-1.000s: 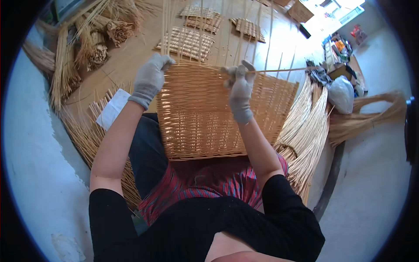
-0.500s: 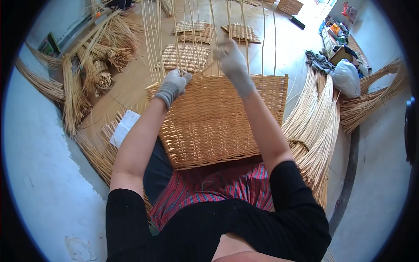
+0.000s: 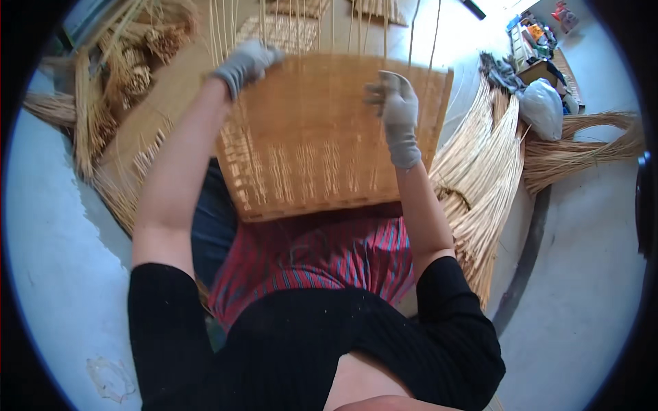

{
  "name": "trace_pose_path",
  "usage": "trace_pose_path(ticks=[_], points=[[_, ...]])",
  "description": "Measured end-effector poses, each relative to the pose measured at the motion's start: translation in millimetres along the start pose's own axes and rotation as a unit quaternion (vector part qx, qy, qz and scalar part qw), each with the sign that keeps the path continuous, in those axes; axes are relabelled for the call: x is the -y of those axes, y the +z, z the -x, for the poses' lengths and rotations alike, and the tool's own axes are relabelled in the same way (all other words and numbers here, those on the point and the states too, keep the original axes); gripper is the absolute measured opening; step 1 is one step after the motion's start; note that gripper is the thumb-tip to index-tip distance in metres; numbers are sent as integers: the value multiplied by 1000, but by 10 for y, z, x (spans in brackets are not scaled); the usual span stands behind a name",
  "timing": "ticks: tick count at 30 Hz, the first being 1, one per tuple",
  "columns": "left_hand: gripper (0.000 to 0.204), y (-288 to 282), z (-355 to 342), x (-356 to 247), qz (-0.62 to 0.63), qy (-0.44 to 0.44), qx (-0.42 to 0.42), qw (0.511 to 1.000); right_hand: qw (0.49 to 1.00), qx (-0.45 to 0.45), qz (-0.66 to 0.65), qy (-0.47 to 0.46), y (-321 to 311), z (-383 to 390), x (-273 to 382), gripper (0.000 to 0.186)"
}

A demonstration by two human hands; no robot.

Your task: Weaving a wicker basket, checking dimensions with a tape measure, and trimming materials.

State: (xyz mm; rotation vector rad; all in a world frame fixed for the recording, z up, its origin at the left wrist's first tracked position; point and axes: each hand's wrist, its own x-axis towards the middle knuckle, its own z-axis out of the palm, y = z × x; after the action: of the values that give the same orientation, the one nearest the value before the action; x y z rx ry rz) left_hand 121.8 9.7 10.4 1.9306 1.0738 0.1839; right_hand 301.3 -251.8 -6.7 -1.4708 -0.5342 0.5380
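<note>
A woven wicker panel [image 3: 322,137] stands over my lap on a red striped cloth [image 3: 308,253], with long upright strands [image 3: 360,27] rising from its top edge. My left hand [image 3: 252,63], in a grey glove, is at the panel's upper left edge; its fingers are smeared by motion, so their grip is unclear. My right hand [image 3: 389,97], also gloved, is in front of the panel's upper right, fingers loosely bent and apart with nothing visible in them. The panel's weave is blurred.
Bundles of straw-coloured strands lie at the left [image 3: 92,123] and right [image 3: 480,178]. Flat woven pieces [image 3: 274,31] lie beyond the panel. A white plastic bag [image 3: 540,106] and clutter [image 3: 531,31] sit at upper right. Pale walls [image 3: 48,219] curve along both sides.
Since half a second ago the panel has shifted up in view. My left hand has moved up and left; my right hand has come down and rightward, from among the strands to the panel's front.
</note>
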Motion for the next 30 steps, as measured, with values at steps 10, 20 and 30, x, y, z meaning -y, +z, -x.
trace_pose_path(ticks=[10,20,30], points=[[73,142,483,-164,-155,235,-201,938,510,-100,696,-495,1040,-276,232,82],[50,20,213,-240,-9,24,14,1000,736,-50,514,-438,1098,-547,-74,61],[70,761,1678,796,-241,206,-315,894,698,17,375,-610,811,277,-223,26]])
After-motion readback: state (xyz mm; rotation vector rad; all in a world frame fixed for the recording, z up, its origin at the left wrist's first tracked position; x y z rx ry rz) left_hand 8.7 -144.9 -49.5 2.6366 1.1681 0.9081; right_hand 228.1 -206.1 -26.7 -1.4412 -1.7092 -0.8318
